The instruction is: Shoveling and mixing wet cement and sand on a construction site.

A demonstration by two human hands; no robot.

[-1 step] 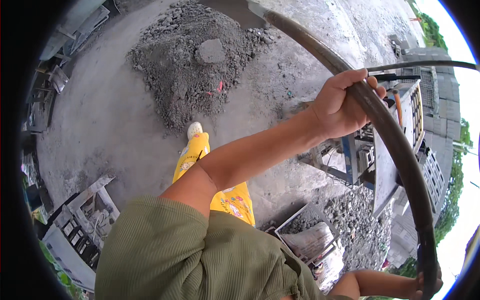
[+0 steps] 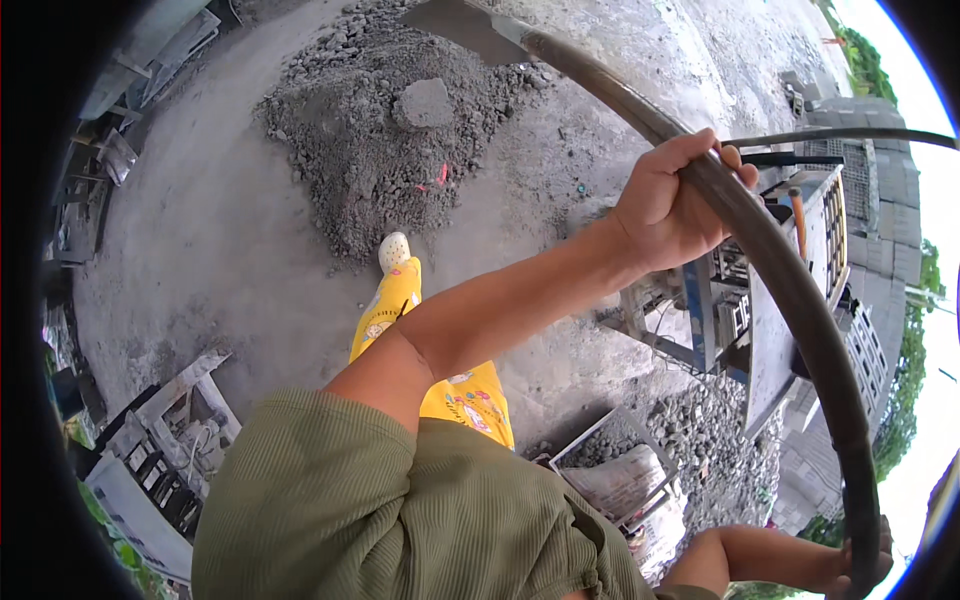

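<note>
Right hand [image 2: 868,562] closed on shovel [image 2: 815,320] near its rear end, partly lost at dark rim. Left hand [image 2: 675,200] wrapped round mid-shaft. Blade [image 2: 468,32] by rubble pile's [image 2: 350,150] far side, cut off at top; contact unclear.

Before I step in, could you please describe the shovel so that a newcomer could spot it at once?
Find the grey rubble heap, upper centre. From its top edge, the shovel sweeps to the lower right. Unlike the thin dark line beside it, its thick brown handle is gripped by the left hand and right hand.
</note>
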